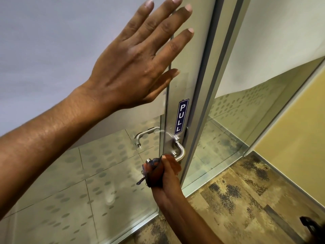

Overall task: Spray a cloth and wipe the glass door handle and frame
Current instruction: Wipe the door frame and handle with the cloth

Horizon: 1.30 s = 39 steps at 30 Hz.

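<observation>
Handle horiz., cloth against it

Dark object cut by right edge (unidentifiable); cloth mostly hidden in right hand.

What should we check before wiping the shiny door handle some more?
1. Cloth in the right hand: ok, the dark cloth is bunched in its fingers.
2. Cloth at the handle: ok, it sits at the lower end of the metal loop.
3. Door steadied: ok, the left hand lies flat and open on the glass door.
4. Cloth damp from spray: cannot tell.
5. Spray bottle nearby: cannot tell, none is in view.
6. Frame wiped, PULL sign included: cannot tell.
</observation>
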### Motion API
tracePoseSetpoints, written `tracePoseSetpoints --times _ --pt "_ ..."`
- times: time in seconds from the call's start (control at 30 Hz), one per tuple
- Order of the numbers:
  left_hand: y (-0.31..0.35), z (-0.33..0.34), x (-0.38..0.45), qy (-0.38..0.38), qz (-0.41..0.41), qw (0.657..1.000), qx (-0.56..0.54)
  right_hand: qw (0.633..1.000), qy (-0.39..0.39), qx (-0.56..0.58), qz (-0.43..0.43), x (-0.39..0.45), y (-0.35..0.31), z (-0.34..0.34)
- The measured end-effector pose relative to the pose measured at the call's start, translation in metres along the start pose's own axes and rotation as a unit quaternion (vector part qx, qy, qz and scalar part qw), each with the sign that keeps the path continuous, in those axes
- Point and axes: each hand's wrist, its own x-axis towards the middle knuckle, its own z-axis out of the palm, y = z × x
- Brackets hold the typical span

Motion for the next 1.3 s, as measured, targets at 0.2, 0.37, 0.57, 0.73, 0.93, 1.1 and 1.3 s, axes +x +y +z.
tracePoseSetpoints --times 0.2,0.37,0.57,0.73,0.93,1.1,1.3 --pt "0.000 -0.001 0.001 0.003 0.000 1.000 -0.006 0.998 0.053 0.015 -0.006 -0.008 0.008 0.011" --pt "0.000 0.000 0.001 0.020 0.003 1.000 -0.021 0.993 -0.061 -0.030 0.092 -0.034 0.016 0.007" --pt "-0.001 -0.002 -0.001 0.026 0.007 0.999 -0.028 0.946 -0.099 -0.235 -0.198 -0.057 -0.001 0.001" --pt "-0.001 -0.003 0.000 0.026 0.006 0.999 -0.031 0.568 -0.046 -0.637 -0.519 -0.014 -0.043 -0.009" --pt "-0.001 -0.003 0.000 0.018 0.006 0.999 -0.037 0.284 -0.067 -0.735 -0.612 0.033 -0.010 -0.032" --pt "-0.001 -0.002 0.000 0.029 0.005 0.999 -0.039 0.231 -0.086 -0.702 -0.668 0.045 -0.017 -0.064" --pt "-0.001 -0.002 0.000 0.031 0.010 0.999 -0.042 0.208 -0.116 -0.684 -0.690 0.050 -0.035 -0.098"
